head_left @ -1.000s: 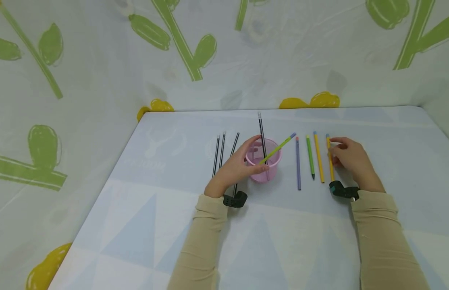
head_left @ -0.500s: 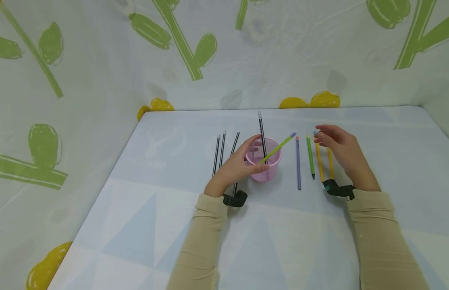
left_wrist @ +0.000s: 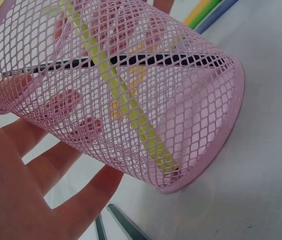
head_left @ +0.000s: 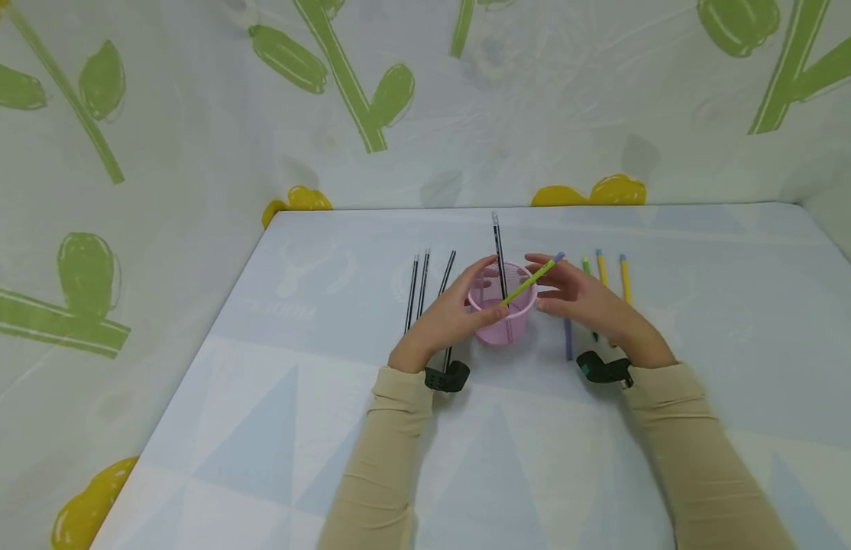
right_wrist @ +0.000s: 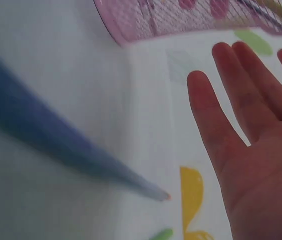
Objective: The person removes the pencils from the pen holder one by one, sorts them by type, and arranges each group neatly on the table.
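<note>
My left hand (head_left: 453, 313) grips the left side of a pink mesh pencil cup (head_left: 499, 334), its fingers curved around the mesh in the left wrist view. Inside the cup lean a black-and-white striped pencil (head_left: 498, 244) and a yellow-green pencil (head_left: 532, 279) with a blue-purple end, which tilts right over the rim. Close to the cup's right side is my right hand (head_left: 593, 307), fingers extended and holding nothing. In the right wrist view its fingertips (right_wrist: 200, 85) stand apart from the cup (right_wrist: 175, 22). Under the right hand lies a purple pencil (head_left: 568, 340), partly hidden.
Several black striped pencils (head_left: 412, 294) lie left of the cup, partly behind the left hand. A green pencil (head_left: 586, 265) and two yellow pencils (head_left: 600, 267) lie at right, partly covered by the right hand. A patterned wall (head_left: 467, 137) borders the table's (head_left: 295, 458) far edge.
My right hand has moved left from the rightmost yellow pencil, over the other pencils, to the cup's right side. The left hand and the cup have stayed in place.
</note>
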Available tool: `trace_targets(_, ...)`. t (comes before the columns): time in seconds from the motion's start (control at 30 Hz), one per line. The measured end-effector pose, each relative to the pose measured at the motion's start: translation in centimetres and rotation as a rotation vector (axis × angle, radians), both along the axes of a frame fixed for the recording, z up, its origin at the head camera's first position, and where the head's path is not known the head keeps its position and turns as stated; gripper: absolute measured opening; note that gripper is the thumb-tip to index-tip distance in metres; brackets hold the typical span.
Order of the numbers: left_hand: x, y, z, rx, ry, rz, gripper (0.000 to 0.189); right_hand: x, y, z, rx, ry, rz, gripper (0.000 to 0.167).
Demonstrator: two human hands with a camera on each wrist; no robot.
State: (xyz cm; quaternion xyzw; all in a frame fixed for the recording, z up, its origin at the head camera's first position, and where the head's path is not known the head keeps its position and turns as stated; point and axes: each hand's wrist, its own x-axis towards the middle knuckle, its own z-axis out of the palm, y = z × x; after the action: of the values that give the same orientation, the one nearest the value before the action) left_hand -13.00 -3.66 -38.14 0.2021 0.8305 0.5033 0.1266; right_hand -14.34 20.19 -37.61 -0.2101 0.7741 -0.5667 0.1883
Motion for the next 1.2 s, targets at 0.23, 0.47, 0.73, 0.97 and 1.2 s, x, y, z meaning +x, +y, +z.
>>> trace_targets(0.23, 0.1, -0.2, 0.0, -0.004, 0.028, -0.003, 0.065, 0.1, -2.2, -1.0, 0.008, 0.04, 0.034, 0.075)
trace_targets(0.47, 0.1, 0.0, -0.1, -0.007, 0.036, 0.036, 0.058, 0.4, -3.4, -1.1, -0.006, 0.031, 0.017, 0.085)
trace_targets(0.73, 0.0, 0.7, -0.5, 0.017, 0.2, 0.132, 0.053, 1.8, -4.3, 0.8, -0.014, 0.016, -0.007, 0.08)
trace_targets(0.97, 0.0, 1.0, -0.4, -0.008, 0.382, 0.166, 0.042, 2.0, -4.5, 1.0, -0.039, 0.034, -0.008, 0.078)
trace_targets(1.2, 0.1, 1.2, 0.1, -0.128, 0.386, 0.156, 0.046, 2.0, -4.5, 1.3, -0.017, 0.046, -0.003, 0.077)
